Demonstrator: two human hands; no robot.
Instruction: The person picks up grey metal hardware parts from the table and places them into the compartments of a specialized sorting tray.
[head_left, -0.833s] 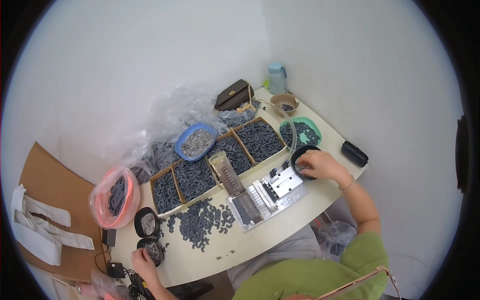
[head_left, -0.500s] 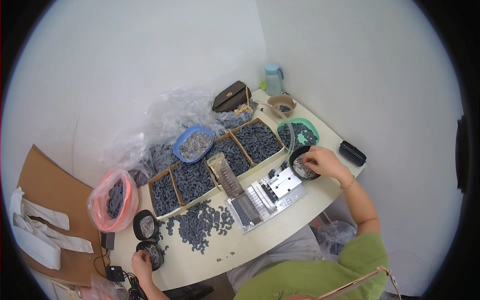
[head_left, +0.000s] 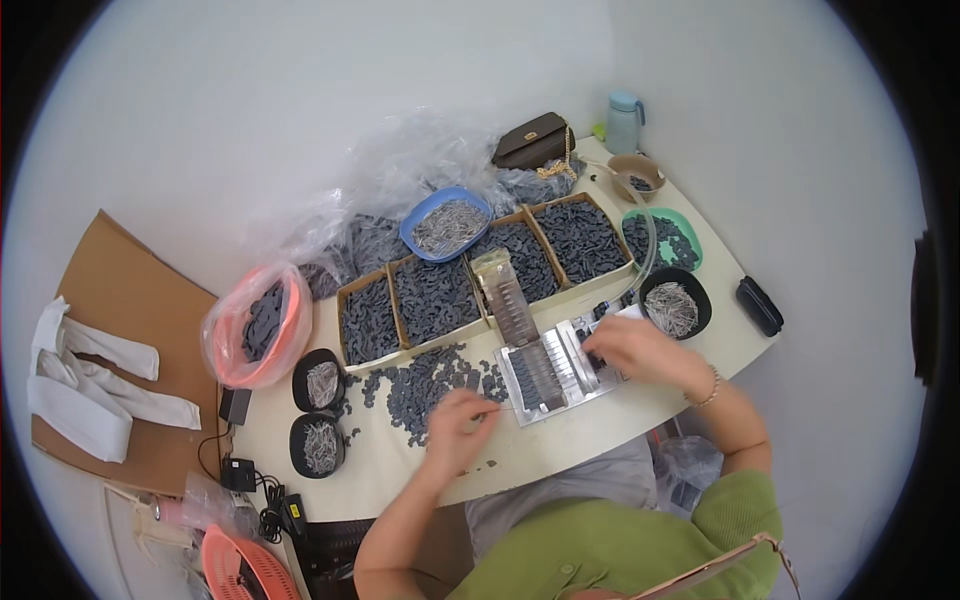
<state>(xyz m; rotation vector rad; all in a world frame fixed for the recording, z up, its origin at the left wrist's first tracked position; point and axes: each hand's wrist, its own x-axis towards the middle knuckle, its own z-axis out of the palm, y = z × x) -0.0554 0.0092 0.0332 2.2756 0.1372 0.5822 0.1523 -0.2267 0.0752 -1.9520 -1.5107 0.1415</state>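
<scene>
Taking the metal fixture (head_left: 572,364) on the table (head_left: 382,482) as clock centre, the left hand (head_left: 458,432) is at 8 o'clock, thumb and finger pinched on a thin pin (head_left: 504,408) directed at the fixture's left edge; contact is unclear. The right hand (head_left: 650,355) is at 3 o'clock, fingers bunched over the fixture's right part; whether they grip anything cannot be told. A black bowl (head_left: 703,300) of pins sits at 2 o'clock, loose grey parts (head_left: 412,393) at 9.
</scene>
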